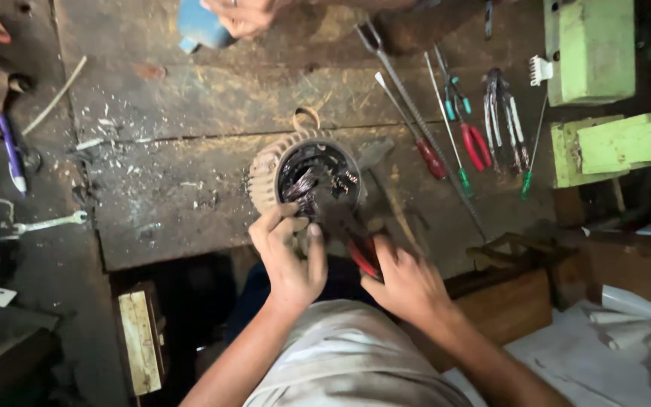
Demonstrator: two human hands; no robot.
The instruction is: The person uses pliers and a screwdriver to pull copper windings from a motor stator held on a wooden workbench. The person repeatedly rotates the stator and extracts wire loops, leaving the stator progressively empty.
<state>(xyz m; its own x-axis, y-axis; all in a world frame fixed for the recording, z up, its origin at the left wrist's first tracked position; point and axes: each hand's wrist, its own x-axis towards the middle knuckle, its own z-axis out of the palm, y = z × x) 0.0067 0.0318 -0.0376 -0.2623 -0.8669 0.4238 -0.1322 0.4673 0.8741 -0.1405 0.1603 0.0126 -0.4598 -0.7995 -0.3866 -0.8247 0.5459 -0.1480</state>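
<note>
Grimy wooden table [190,188]: left hand [288,256] fingers pinch the motor stator [307,177] rim, right hand [404,283] is clenched round red-handled pliers [363,252] poking the windings. Screwdrivers [446,151] lie nearby.

1. A round finned motor housing [307,177], pale and grimy, is stood open end up at the edge of a worn wooden bench; dark tangled windings are seen inside its ring.
2. Red-handled pliers [362,252] are gripped just beside the housing's near rim, the jaws being pointed into the windings.
</note>
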